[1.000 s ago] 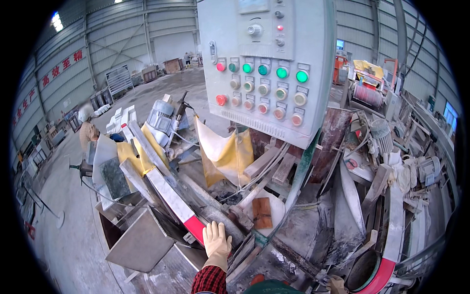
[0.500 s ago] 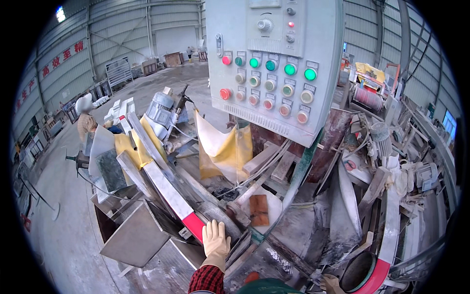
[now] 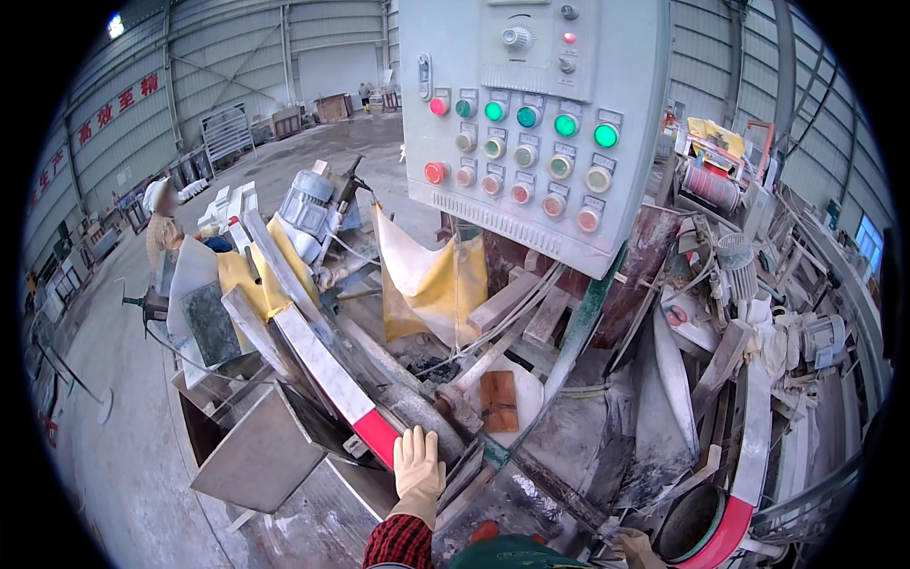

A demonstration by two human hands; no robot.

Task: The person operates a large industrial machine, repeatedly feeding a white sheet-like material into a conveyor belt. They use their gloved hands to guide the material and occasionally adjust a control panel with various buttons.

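My left hand (image 3: 418,474), in a cream glove below a red checked sleeve, lies with fingers stretched out at the red end (image 3: 378,436) of a long white rail (image 3: 322,364). Nothing shows in its grasp. At the lower edge, a tan glove shape (image 3: 637,548), seemingly my right hand, is mostly cut off; its fingers cannot be made out. It is nearest a round dark-walled container (image 3: 690,527) beside a curved red-ended rail (image 3: 728,535). Ahead hangs a grey control cabinet (image 3: 531,152) with rows of buttons, some green ones lit, a knob and a small red light.
A yellow-and-white sheet (image 3: 431,280) hangs below the cabinet. Motors (image 3: 308,199) and stone offcuts crowd the left side. A brown block (image 3: 499,401) lies on a white slab. A grey board (image 3: 258,453) leans at lower left. A person in a hat (image 3: 163,223) is farther left.
The view has shifted slightly, and the cabinet appears a little lower. My left hand stays at the rail's red end. The person at the left has turned the head.
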